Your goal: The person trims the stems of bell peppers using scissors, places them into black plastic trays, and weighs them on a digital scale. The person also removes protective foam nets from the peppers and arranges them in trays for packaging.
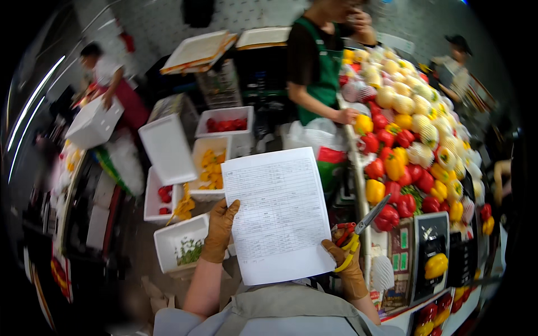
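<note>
Printed paper sheets, stacked together and covered in ruled rows of writing, are held up in front of my chest. My left hand, in a brown glove, grips their left edge with the thumb on top. At the lower right corner, my right hand, also gloved, pinches the paper. The same hand holds scissors with yellow handles, the blades spread slightly and pointing up and away. Red handles show beside the scissors; what they belong to is partly hidden.
A heap of red and yellow bell peppers, many in foam nets, fills the stand at right. A scale bears one yellow pepper. Foam boxes sit on the floor. A green-aproned person stands ahead; another carries a foam box.
</note>
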`<action>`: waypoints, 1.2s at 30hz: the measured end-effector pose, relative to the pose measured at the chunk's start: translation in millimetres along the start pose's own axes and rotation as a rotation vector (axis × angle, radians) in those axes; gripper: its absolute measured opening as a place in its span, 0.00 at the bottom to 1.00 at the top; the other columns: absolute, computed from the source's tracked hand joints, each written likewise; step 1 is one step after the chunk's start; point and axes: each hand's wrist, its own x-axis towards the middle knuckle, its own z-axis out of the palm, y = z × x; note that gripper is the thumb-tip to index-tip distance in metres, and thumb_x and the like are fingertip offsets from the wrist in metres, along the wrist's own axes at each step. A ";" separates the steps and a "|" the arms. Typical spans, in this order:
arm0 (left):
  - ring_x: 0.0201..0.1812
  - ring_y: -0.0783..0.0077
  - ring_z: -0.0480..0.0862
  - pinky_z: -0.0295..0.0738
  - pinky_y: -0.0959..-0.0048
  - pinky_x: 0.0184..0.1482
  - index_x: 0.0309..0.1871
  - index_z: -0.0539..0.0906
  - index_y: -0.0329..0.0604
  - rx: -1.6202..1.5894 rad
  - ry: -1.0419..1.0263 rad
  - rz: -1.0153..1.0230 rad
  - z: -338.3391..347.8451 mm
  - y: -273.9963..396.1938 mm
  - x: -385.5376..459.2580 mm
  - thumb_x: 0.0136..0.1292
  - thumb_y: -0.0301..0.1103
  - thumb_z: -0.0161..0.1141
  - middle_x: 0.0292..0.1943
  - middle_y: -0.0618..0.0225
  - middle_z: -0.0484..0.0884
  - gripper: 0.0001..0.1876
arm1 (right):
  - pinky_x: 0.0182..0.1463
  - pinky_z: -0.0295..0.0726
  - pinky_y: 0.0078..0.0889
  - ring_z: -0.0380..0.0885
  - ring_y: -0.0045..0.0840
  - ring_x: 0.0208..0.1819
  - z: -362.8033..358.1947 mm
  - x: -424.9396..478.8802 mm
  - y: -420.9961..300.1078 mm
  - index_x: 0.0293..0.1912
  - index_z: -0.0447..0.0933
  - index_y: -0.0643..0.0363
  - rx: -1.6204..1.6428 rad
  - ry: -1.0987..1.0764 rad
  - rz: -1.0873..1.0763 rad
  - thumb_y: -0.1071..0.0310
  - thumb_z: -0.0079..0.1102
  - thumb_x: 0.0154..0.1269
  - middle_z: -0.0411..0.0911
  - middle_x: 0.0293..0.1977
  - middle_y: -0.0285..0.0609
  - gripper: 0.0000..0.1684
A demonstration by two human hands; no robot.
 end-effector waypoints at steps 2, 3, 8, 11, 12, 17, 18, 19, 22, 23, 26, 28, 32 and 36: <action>0.35 0.80 0.78 0.74 0.80 0.38 0.46 0.81 0.36 0.038 0.101 -0.053 -46.0 -2.0 -15.5 0.64 0.36 0.60 0.36 0.69 0.83 0.13 | 0.34 0.71 0.19 0.68 0.15 0.29 28.0 -1.3 13.6 0.38 0.66 0.56 -0.100 -0.110 -0.019 0.86 0.62 0.43 0.66 0.28 0.31 0.23; 0.35 0.81 0.78 0.74 0.80 0.38 0.46 0.81 0.36 -0.007 0.140 -0.070 -65.3 -2.5 -23.2 0.64 0.36 0.60 0.37 0.69 0.83 0.13 | 0.34 0.70 0.19 0.67 0.15 0.29 47.8 -7.9 12.9 0.37 0.65 0.56 -0.138 -0.110 0.046 0.87 0.62 0.43 0.66 0.28 0.31 0.22; 0.39 0.77 0.79 0.74 0.79 0.42 0.51 0.77 0.32 -0.118 0.347 -0.211 -152.0 5.3 -70.2 0.61 0.42 0.64 0.40 0.66 0.82 0.23 | 0.34 0.72 0.21 0.70 0.17 0.29 113.0 -40.8 48.1 0.38 0.69 0.60 -0.172 -0.213 0.101 0.83 0.66 0.43 0.69 0.28 0.31 0.21; 0.48 0.73 0.77 0.72 0.77 0.50 0.57 0.72 0.30 -0.137 0.375 -0.296 -186.9 14.8 -95.8 0.60 0.45 0.64 0.47 0.62 0.79 0.30 | 0.34 0.72 0.21 0.70 0.17 0.28 146.2 -58.0 64.9 0.39 0.68 0.59 -0.127 -0.265 0.082 0.84 0.66 0.42 0.69 0.28 0.32 0.23; 0.49 0.72 0.77 0.72 0.77 0.51 0.57 0.72 0.30 -0.159 0.330 -0.311 -202.1 14.5 -104.0 0.60 0.44 0.64 0.49 0.61 0.79 0.29 | 0.34 0.72 0.21 0.70 0.17 0.28 158.3 -62.9 70.9 0.38 0.68 0.59 -0.116 -0.294 0.075 0.84 0.67 0.42 0.69 0.28 0.32 0.23; 0.50 0.69 0.77 0.71 0.73 0.53 0.58 0.71 0.29 -0.080 0.321 -0.260 -266.1 16.6 -152.4 0.60 0.40 0.64 0.50 0.58 0.79 0.28 | 0.34 0.73 0.20 0.70 0.17 0.27 221.0 -84.2 91.9 0.35 0.69 0.58 -0.126 -0.457 0.103 0.81 0.70 0.44 0.70 0.27 0.32 0.21; 0.50 0.69 0.77 0.71 0.72 0.53 0.57 0.72 0.29 -0.063 0.357 -0.246 -276.4 13.6 -164.5 0.60 0.40 0.63 0.50 0.58 0.79 0.28 | 0.33 0.73 0.20 0.70 0.17 0.27 231.2 -85.1 100.4 0.35 0.69 0.58 -0.142 -0.490 0.122 0.81 0.70 0.44 0.70 0.27 0.33 0.20; 0.48 0.68 0.78 0.72 0.72 0.52 0.57 0.72 0.28 0.004 0.457 -0.223 -289.1 6.5 -175.6 0.59 0.37 0.62 0.49 0.57 0.79 0.26 | 0.33 0.73 0.21 0.71 0.18 0.27 239.3 -82.9 113.3 0.35 0.70 0.58 -0.181 -0.522 0.165 0.80 0.71 0.44 0.71 0.27 0.33 0.20; 0.49 0.68 0.77 0.71 0.73 0.51 0.58 0.71 0.28 0.020 0.634 -0.221 -300.0 34.4 -215.7 0.60 0.35 0.60 0.49 0.60 0.78 0.26 | 0.35 0.75 0.22 0.72 0.18 0.29 278.0 -89.6 121.9 0.35 0.70 0.59 -0.131 -0.688 0.147 0.79 0.74 0.42 0.73 0.28 0.34 0.22; 0.47 0.69 0.77 0.70 0.72 0.51 0.57 0.73 0.29 -0.025 0.704 -0.165 -304.9 33.4 -233.4 0.60 0.34 0.59 0.48 0.60 0.79 0.24 | 0.35 0.75 0.22 0.72 0.17 0.29 288.6 -90.7 130.6 0.36 0.70 0.59 -0.234 -0.767 0.157 0.79 0.74 0.42 0.72 0.28 0.34 0.23; 0.46 0.69 0.78 0.71 0.72 0.50 0.55 0.74 0.30 -0.077 0.895 -0.177 -307.4 40.1 -272.2 0.60 0.32 0.60 0.45 0.61 0.80 0.21 | 0.35 0.72 0.19 0.68 0.14 0.29 326.9 -98.8 135.1 0.39 0.67 0.61 -0.430 -1.056 0.089 0.78 0.73 0.44 0.69 0.27 0.31 0.25; 0.45 0.69 0.78 0.71 0.71 0.49 0.54 0.74 0.31 -0.121 1.002 -0.121 -308.2 32.7 -294.9 0.60 0.31 0.61 0.45 0.60 0.81 0.21 | 0.34 0.71 0.18 0.67 0.14 0.29 348.6 -108.8 142.3 0.39 0.67 0.61 -0.403 -1.139 0.203 0.77 0.72 0.46 0.68 0.27 0.30 0.23; 0.43 0.65 0.81 0.76 0.71 0.46 0.53 0.73 0.25 -0.145 1.198 0.046 -301.1 19.3 -326.0 0.58 0.33 0.63 0.45 0.56 0.81 0.23 | 0.30 0.69 0.18 0.66 0.13 0.27 385.0 -121.5 147.4 0.33 0.69 0.59 -0.391 -1.357 0.159 0.75 0.69 0.52 0.68 0.24 0.30 0.15; 0.45 0.64 0.80 0.74 0.70 0.51 0.55 0.71 0.23 -0.051 1.322 0.008 -285.8 21.9 -335.0 0.62 0.33 0.58 0.49 0.56 0.79 0.23 | 0.30 0.66 0.20 0.66 0.13 0.26 406.9 -118.7 148.4 0.25 0.69 0.59 -0.344 -1.494 0.272 0.77 0.63 0.54 0.68 0.22 0.28 0.10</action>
